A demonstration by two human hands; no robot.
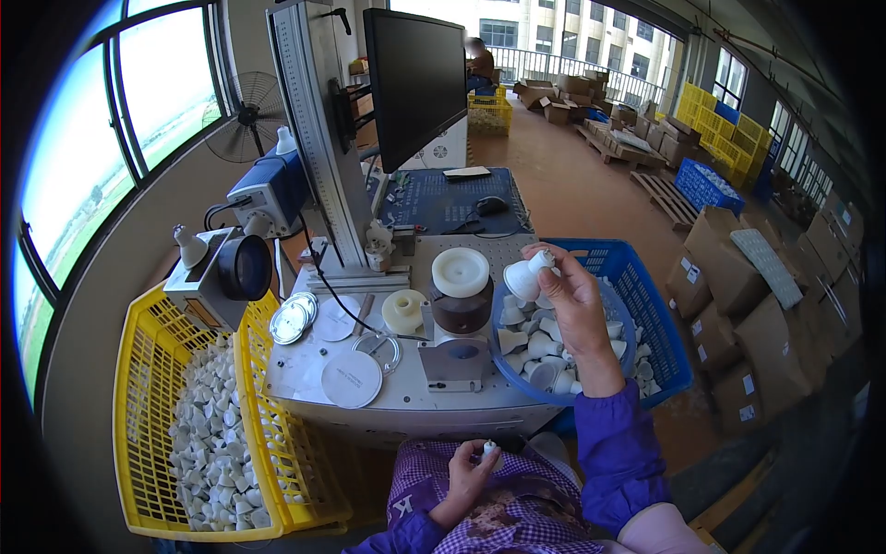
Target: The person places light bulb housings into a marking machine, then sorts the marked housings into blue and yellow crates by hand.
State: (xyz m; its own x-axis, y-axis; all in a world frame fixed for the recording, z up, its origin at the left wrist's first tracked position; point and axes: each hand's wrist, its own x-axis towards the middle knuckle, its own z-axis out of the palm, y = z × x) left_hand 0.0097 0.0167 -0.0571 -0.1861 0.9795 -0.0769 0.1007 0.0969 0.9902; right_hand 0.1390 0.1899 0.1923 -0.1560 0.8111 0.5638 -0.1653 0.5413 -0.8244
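Observation:
My right hand [574,300] is raised over the round tub, its fingers closed around a white spotlight bulb housing [524,277] with its narrow base up. Beneath it, the translucent tub [503,369] holds many similar white housings. My left hand [466,480] rests low at my lap, closed on a white bulb housing [489,450]; only the narrow end shows, and the rest is hidden by fingers. Left of the tub, a round cream-coloured fixture [460,271] tops a dark cylinder on the metal worktable [425,380].
A yellow basket [254,415] full of white housings stands left of the worktable; a blue basket [669,342] stands right. Flat discs [352,379] lie on the table. A laser-like machine head [245,268] and a monitor [415,88] rise behind. Cardboard boxes [729,323] are stacked right.

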